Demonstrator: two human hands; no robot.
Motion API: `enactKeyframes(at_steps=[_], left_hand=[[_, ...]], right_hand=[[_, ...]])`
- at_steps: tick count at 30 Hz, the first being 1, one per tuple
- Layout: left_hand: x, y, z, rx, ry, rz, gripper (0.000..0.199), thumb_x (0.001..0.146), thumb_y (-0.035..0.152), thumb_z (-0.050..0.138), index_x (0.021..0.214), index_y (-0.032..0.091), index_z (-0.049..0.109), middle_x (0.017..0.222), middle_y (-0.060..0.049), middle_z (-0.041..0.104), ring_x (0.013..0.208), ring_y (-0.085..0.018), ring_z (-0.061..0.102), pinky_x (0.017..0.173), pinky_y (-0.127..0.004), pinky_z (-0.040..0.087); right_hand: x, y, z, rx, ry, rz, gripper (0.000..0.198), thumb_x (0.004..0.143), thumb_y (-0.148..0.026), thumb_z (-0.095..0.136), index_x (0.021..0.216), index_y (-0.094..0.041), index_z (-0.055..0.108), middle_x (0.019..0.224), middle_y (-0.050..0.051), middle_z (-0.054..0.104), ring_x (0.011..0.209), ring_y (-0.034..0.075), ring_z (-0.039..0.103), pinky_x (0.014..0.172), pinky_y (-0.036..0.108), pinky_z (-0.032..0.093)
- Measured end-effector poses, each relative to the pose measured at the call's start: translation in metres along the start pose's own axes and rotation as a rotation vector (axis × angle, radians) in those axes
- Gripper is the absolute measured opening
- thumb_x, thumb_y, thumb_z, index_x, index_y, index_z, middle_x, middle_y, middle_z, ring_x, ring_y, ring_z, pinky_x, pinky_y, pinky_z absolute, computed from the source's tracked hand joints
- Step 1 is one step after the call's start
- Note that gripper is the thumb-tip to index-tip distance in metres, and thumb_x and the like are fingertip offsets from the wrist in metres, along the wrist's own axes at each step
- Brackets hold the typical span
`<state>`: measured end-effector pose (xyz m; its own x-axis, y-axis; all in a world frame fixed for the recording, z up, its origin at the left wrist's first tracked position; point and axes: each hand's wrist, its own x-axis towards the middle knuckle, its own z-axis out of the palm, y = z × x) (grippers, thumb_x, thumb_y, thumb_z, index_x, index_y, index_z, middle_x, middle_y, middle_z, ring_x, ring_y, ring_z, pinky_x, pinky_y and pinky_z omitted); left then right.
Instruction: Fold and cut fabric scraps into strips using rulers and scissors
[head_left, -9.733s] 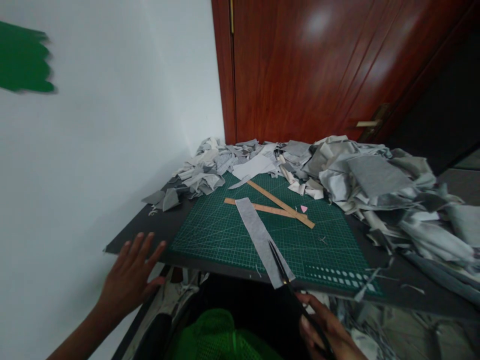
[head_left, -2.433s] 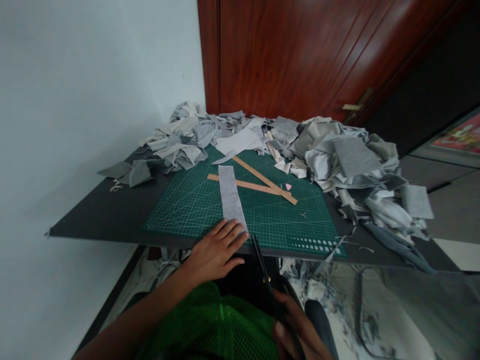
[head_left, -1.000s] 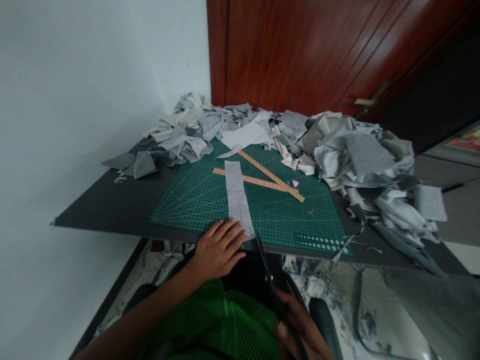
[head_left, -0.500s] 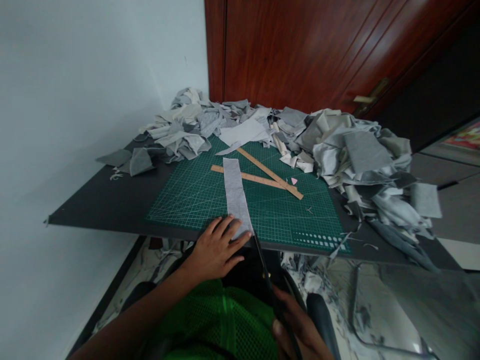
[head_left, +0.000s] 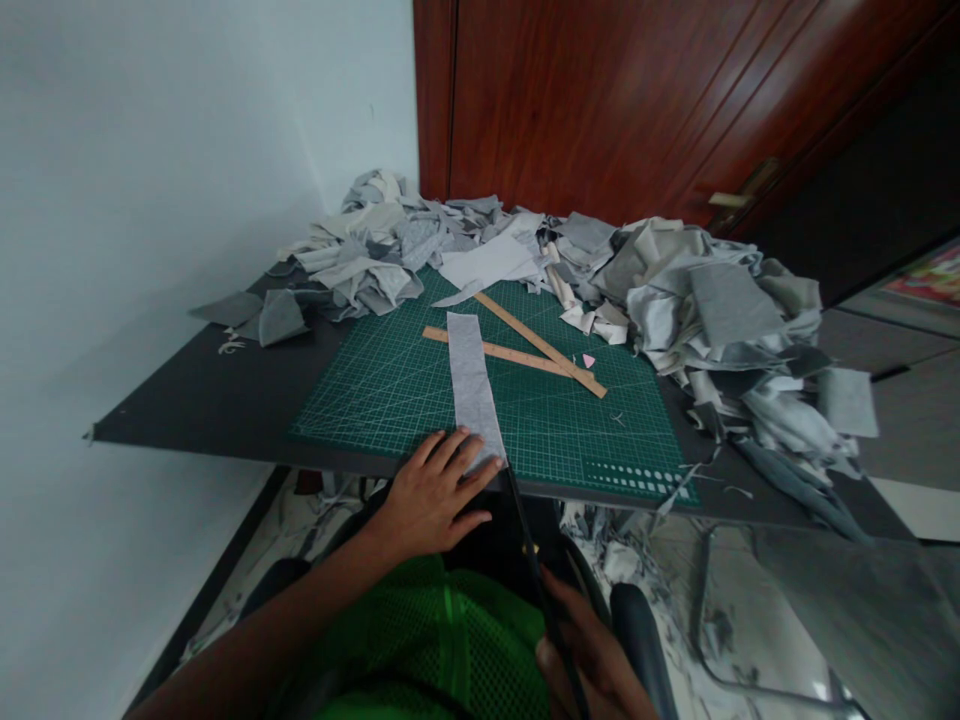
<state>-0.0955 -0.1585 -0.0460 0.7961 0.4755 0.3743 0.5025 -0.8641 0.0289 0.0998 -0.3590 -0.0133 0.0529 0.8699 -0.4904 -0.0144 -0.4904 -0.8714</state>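
My left hand (head_left: 439,492) lies flat with its fingers spread on the near end of a light grey fabric strip (head_left: 470,375). The strip stretches away from me over the green cutting mat (head_left: 375,390) and across a wooden ruler (head_left: 517,356). My right hand (head_left: 589,645), below the table edge, is closed around the handles of dark scissors (head_left: 531,560). The scissor tips touch the strip's near right corner, close to my left fingertips. Part of the right hand and the handles is dark and cut off by the frame's bottom.
A second wooden ruler (head_left: 536,340) crosses the first. Fabric scraps are heaped at the back left (head_left: 367,270) and on the right (head_left: 720,300) of the dark table (head_left: 187,410). White pieces (head_left: 487,262) lie at the mat's far edge, and a small pink piece (head_left: 589,361) sits on it.
My right hand and the scissor handles have shifted slightly left, while the tips stay at the strip's corner. My left hand and the strip hold nearly the same place.
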Motion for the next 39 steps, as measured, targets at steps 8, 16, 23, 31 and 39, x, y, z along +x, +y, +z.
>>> enactKeyframes(at_steps=[8, 16, 23, 31, 39], left_hand=[[0.0, 0.0, 0.0, 0.006, 0.011, 0.006, 0.066, 0.095, 0.065, 0.057, 0.15, 0.028, 0.052, 0.153, -0.014, 0.053, 0.143, -0.038, 0.044, 0.118, -0.056, 0.03], [0.0, 0.0, 0.0, 0.006, 0.006, 0.002, 0.067, 0.096, 0.067, 0.055, 0.15, 0.028, 0.053, 0.151, -0.014, 0.055, 0.142, -0.038, 0.045, 0.117, -0.057, 0.031], [0.0, 0.0, 0.0, 0.004, 0.024, 0.003, 0.065, 0.097, 0.068, 0.052, 0.149, 0.028, 0.054, 0.151, -0.014, 0.054, 0.143, -0.038, 0.044, 0.118, -0.057, 0.03], [0.0, 0.0, 0.002, 0.02, 0.031, 0.009, 0.066, 0.096, 0.068, 0.053, 0.149, 0.029, 0.053, 0.15, -0.013, 0.055, 0.142, -0.037, 0.045, 0.117, -0.056, 0.031], [-0.001, 0.0, 0.002, 0.027, 0.039, 0.011, 0.066, 0.096, 0.069, 0.053, 0.148, 0.029, 0.054, 0.15, -0.013, 0.055, 0.141, -0.037, 0.045, 0.118, -0.056, 0.03]], right_hand=[[0.004, 0.015, 0.004, -0.002, 0.089, -0.105, 0.074, 0.081, -0.068, 0.074, 0.141, -0.025, 0.063, 0.142, 0.015, 0.064, 0.138, 0.037, 0.056, 0.106, 0.045, 0.052], [-0.004, 0.013, 0.004, 0.005, 0.003, -0.021, 0.079, 0.082, -0.075, 0.067, 0.147, -0.031, 0.058, 0.093, 0.012, 0.076, 0.084, 0.035, 0.075, 0.074, 0.047, 0.062], [-0.002, 0.01, 0.006, -0.007, -0.01, -0.049, 0.086, 0.08, -0.079, 0.065, 0.148, -0.027, 0.056, 0.094, 0.012, 0.075, 0.089, 0.033, 0.075, 0.08, 0.045, 0.06], [0.001, 0.033, 0.002, -0.027, 0.026, -0.022, 0.091, 0.079, -0.078, 0.068, 0.149, -0.022, 0.054, 0.072, 0.005, 0.069, 0.064, 0.024, 0.069, 0.068, 0.039, 0.059], [0.005, 0.055, 0.003, 0.063, 0.048, -0.017, 0.092, 0.077, -0.079, 0.07, 0.149, -0.023, 0.054, 0.07, 0.005, 0.068, 0.061, 0.024, 0.066, 0.065, 0.04, 0.058]])
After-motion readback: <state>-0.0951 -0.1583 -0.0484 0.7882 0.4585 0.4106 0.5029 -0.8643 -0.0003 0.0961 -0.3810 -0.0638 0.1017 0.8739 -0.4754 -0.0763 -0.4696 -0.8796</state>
